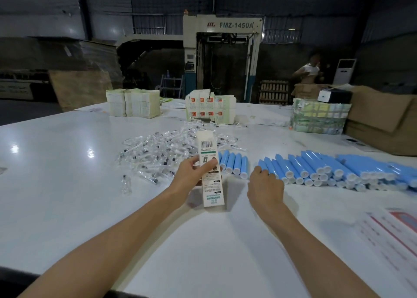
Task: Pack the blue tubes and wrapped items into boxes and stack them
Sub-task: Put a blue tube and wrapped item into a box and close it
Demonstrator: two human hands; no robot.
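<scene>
Left hand (191,175): a long white printed cardboard carton (208,153) was gripped at its middle, its lower end rested on the glossy white table (67,162).
Right hand (265,185): fingertips were laid on the left end of the pile of blue plastic tubes with white caps (327,169); whether 1 was gripped could not be told.
Small clear-wrapped items (158,153): heaped behind the carton, left of the tubes.
White printed boxes (209,108): stacked at the table's far side.

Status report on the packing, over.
Left hand holds white box. Right hand at blue tubes, grip unclear. Wrapped items piled behind box, nothing in the way.
</scene>
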